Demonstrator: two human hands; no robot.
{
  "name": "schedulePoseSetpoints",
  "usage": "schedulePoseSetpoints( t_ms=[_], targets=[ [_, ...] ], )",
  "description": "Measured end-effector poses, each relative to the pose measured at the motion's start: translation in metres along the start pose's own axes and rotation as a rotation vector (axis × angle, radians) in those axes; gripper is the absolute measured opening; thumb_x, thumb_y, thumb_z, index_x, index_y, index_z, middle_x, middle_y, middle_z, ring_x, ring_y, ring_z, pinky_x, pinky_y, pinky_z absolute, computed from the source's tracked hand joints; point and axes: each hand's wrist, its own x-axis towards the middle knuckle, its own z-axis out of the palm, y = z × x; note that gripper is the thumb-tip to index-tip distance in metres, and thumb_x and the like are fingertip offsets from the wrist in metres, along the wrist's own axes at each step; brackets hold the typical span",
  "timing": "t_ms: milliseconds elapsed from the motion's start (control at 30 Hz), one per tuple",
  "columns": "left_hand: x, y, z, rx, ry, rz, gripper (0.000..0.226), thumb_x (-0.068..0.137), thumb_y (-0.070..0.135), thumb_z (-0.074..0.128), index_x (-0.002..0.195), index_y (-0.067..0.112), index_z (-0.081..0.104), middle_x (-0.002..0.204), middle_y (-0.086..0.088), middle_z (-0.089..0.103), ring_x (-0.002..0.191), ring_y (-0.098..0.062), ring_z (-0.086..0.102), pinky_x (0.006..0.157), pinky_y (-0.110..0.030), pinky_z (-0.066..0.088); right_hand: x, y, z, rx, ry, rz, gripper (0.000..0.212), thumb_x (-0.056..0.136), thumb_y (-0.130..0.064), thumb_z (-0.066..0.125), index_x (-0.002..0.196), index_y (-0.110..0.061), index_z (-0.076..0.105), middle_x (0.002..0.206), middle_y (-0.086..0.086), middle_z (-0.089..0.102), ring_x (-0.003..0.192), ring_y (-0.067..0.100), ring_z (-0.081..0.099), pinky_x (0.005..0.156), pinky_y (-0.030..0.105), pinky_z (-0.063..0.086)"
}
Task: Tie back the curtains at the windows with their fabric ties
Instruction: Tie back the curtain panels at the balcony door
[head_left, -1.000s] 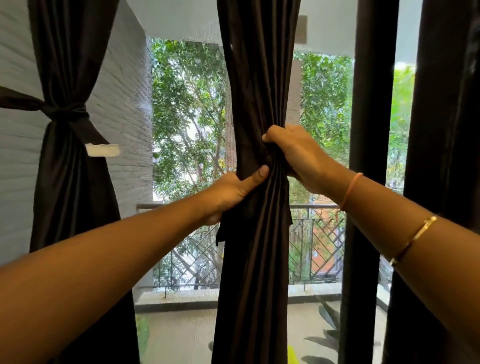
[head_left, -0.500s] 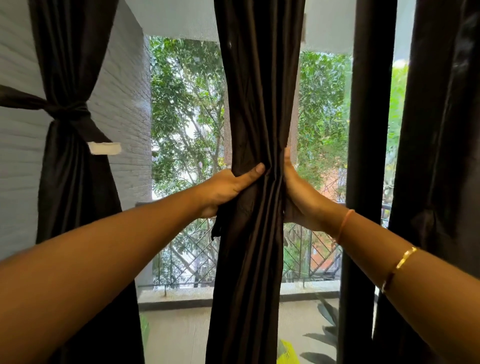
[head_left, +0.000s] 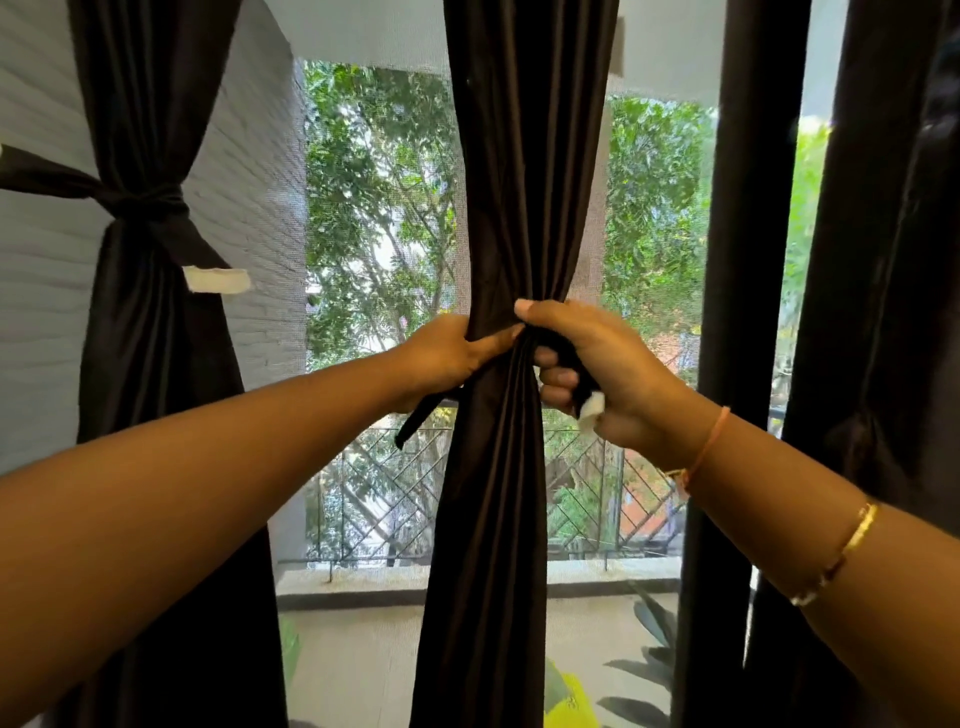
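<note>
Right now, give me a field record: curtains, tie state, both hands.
left curtain: dark, already cinched with a knotted tie, white tag hanging off it
middle curtain: dark, gathered into a bunch at hand height, not yet knotted
fabric tie: one loose end hangs below the left hand; the other end, with a white tag, sits in the right hand
left hand: grips the bunch from the left, thumb across the front
right hand: closed on the tie end, beside the bunch
right curtain: hangs loose; no tie visible
</note>
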Motion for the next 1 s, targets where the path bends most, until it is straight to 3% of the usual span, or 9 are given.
schedulePoseSetpoints(
  t_ms=[100, 200, 267, 333, 433, 533, 633, 767, 1000],
  targets=[
    [-0.001, 0.002, -0.005, 0.297, 0.047, -0.050, 0.034, 0.091, 0.043, 0.051, 0.074, 0.016, 0.061, 0.062, 0.003, 0.063, 0.047, -0.001, 0.061, 0.040, -0.015, 0.044, -0.001, 0.001, -0.001, 0.055, -0.121, -0.002, 0.020, 0.083, -0.012, 0.064, 0.068, -0.012, 0.050, 0.054, 0.005, 0.060, 0.041, 0.013, 0.057, 0.051, 0.029, 0.058],
    [-0.003, 0.005, -0.008, 0.934, 0.039, -0.115, 0.025, 0.095, 0.026, 0.046, 0.088, 0.005, 0.059, 0.088, -0.013, 0.061, 0.075, -0.022, 0.056, 0.058, -0.025, 0.040, 0.000, 0.008, 0.000, 0.090, -0.232, -0.025, 0.021, 0.068, -0.015, 0.070, 0.073, -0.013, 0.049, 0.073, 0.014, 0.071, 0.065, 0.022, 0.070, 0.074, 0.040, 0.057],
    [-0.006, 0.004, -0.008, 1.046, 0.053, -0.136, 0.022, 0.094, 0.022, 0.045, 0.093, 0.003, 0.058, 0.093, -0.013, 0.055, 0.084, -0.027, 0.054, 0.066, -0.029, 0.039, 0.002, 0.013, 0.001, 0.041, -0.221, -0.047, 0.023, 0.067, -0.016, 0.071, 0.076, -0.014, 0.049, 0.079, 0.014, 0.072, 0.071, 0.020, 0.071, 0.079, 0.041, 0.055],
    [-0.009, 0.004, -0.010, 0.885, 0.048, -0.163, 0.031, 0.095, 0.028, 0.046, 0.084, 0.001, 0.056, 0.085, -0.012, 0.057, 0.069, -0.021, 0.055, 0.057, -0.025, 0.039, 0.004, 0.015, 0.000, -0.016, -0.194, -0.075, 0.018, 0.078, -0.014, 0.068, 0.078, -0.014, 0.049, 0.083, 0.013, 0.073, 0.069, 0.017, 0.070, 0.078, 0.040, 0.057],
    [-0.017, 0.003, -0.016, 0.079, -0.017, -0.312, 0.040, 0.093, 0.038, 0.053, 0.063, 0.011, 0.053, 0.047, 0.000, 0.054, 0.029, -0.005, 0.042, 0.033, -0.011, 0.030, 0.007, 0.016, -0.002, -0.114, -0.119, -0.084, 0.014, 0.088, -0.016, 0.059, 0.077, -0.017, 0.051, 0.097, 0.017, 0.067, 0.083, 0.025, 0.065, 0.072, 0.029, 0.057],
    [-0.023, -0.002, -0.018, -0.376, -0.063, -0.380, 0.027, 0.095, 0.029, 0.050, 0.073, 0.014, 0.057, 0.048, 0.006, 0.057, 0.040, -0.003, 0.054, 0.041, -0.013, 0.043, 0.010, 0.020, -0.004, -0.216, -0.064, -0.074, 0.013, 0.091, -0.013, 0.054, 0.079, -0.018, 0.051, 0.114, 0.026, 0.062, 0.092, 0.026, 0.058, 0.080, 0.029, 0.049],
    [-0.026, -0.007, -0.015, -0.544, -0.131, -0.367, 0.026, 0.097, 0.026, 0.043, 0.087, 0.011, 0.063, 0.072, -0.003, 0.066, 0.064, -0.013, 0.063, 0.055, -0.026, 0.054, 0.009, 0.022, -0.005, -0.404, -0.021, -0.119, 0.016, 0.090, -0.006, 0.049, 0.080, -0.018, 0.051, 0.112, 0.031, 0.061, 0.082, 0.023, 0.058, 0.073, 0.031, 0.047],
    [-0.033, -0.005, -0.009, -0.661, -0.250, -0.332, 0.031, 0.096, 0.026, 0.037, 0.102, 0.005, 0.060, 0.094, -0.016, 0.065, 0.084, -0.029, 0.066, 0.072, -0.041, 0.056, 0.008, 0.026, -0.004, -0.672, -0.010, -0.269, 0.015, 0.088, 0.000, 0.053, 0.085, -0.014, 0.050, 0.063, 0.017, 0.060, 0.047, 0.011, 0.054, 0.051, 0.017, 0.042],
    [-0.037, -0.004, -0.003, -0.651, -0.198, -0.300, 0.025, 0.095, 0.019, 0.046, 0.106, 0.001, 0.059, 0.093, -0.013, 0.065, 0.081, -0.023, 0.067, 0.077, -0.042, 0.056, 0.012, 0.022, -0.004, -0.711, 0.021, -0.242, 0.008, 0.087, -0.005, 0.057, 0.083, -0.012, 0.057, 0.070, 0.021, 0.058, 0.064, 0.024, 0.056, 0.063, 0.038, 0.047]
  ],
)
